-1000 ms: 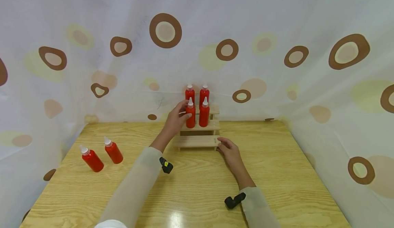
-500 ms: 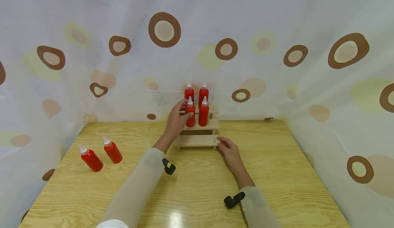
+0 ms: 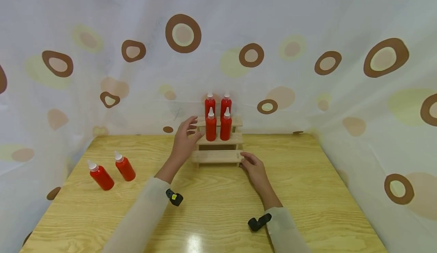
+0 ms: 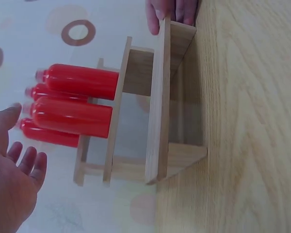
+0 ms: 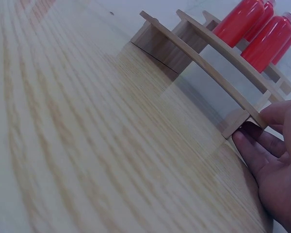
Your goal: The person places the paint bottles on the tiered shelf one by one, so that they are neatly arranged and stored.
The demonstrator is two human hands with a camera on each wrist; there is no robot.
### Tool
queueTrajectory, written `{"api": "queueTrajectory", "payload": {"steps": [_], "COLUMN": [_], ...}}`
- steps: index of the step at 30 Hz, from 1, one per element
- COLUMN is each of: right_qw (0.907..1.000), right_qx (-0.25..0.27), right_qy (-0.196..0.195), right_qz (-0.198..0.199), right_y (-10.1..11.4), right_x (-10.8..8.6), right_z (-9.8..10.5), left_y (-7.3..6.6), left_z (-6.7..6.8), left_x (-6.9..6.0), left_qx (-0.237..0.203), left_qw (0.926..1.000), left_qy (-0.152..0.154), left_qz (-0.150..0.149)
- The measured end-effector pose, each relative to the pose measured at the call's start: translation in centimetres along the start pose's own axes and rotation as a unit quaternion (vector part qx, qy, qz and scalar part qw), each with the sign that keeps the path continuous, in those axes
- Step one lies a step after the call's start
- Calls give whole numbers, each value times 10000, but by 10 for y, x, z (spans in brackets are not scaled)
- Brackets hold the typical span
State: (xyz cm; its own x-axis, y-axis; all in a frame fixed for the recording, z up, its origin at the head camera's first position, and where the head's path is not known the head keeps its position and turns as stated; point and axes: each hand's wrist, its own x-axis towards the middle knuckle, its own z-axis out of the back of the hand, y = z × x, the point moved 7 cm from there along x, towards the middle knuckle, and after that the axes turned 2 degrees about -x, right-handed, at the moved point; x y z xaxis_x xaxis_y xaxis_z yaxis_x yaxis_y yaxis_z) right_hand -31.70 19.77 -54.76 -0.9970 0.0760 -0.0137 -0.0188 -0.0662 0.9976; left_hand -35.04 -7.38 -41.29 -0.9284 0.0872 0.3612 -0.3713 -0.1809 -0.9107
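Observation:
A small three-tier wooden display rack [image 3: 216,156] stands near the wall. On its middle tier are two red squeeze bottles, a left bottle [image 3: 211,129] and a right bottle [image 3: 225,129], both upright with white nozzle caps. Behind them, on the top tier, stand a rear left bottle [image 3: 209,104] and a rear right bottle [image 3: 226,104], partly hidden. My left hand [image 3: 184,141] is just left of the rack, fingers spread and holding nothing; the left wrist view shows a gap between palm [image 4: 12,189] and bottles. My right hand [image 3: 255,171] grips the right end of the lowest tier.
Two more red bottles, one [image 3: 102,177] and another [image 3: 125,168], are on the left part of the wooden table [image 3: 218,211]. A patterned curtain [image 3: 218,25] hangs close behind the rack and along both sides.
My left hand has let go of the left bottle on the middle tier and drawn back to the left. The bottle stays upright there. My right hand keeps its place on the rack.

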Motion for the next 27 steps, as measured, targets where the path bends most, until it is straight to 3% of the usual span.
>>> {"api": "queueTrajectory", "payload": {"steps": [8,14,21,27], "right_qw": [10000,9999,9999,9999], "right_qx": [22,74,41,60], "right_qy": [12,100,10,32], "right_qz": [10,-50,94,102], "right_y": [-1,2,-1,0], "right_x": [1,-1,0,-1], "right_z": [0,-1,0,-2], "left_y": [-4,2,7,20], "left_z": [57,113,172,219], "left_x": [-57,-108,-163,-189], "left_qx": [107,552,1074,1446], "left_qw": [9989,9917,9699,9448], "left_qy": [-410,-1156,-2087,-2806], "left_qz": [-201,126,651,875]}}
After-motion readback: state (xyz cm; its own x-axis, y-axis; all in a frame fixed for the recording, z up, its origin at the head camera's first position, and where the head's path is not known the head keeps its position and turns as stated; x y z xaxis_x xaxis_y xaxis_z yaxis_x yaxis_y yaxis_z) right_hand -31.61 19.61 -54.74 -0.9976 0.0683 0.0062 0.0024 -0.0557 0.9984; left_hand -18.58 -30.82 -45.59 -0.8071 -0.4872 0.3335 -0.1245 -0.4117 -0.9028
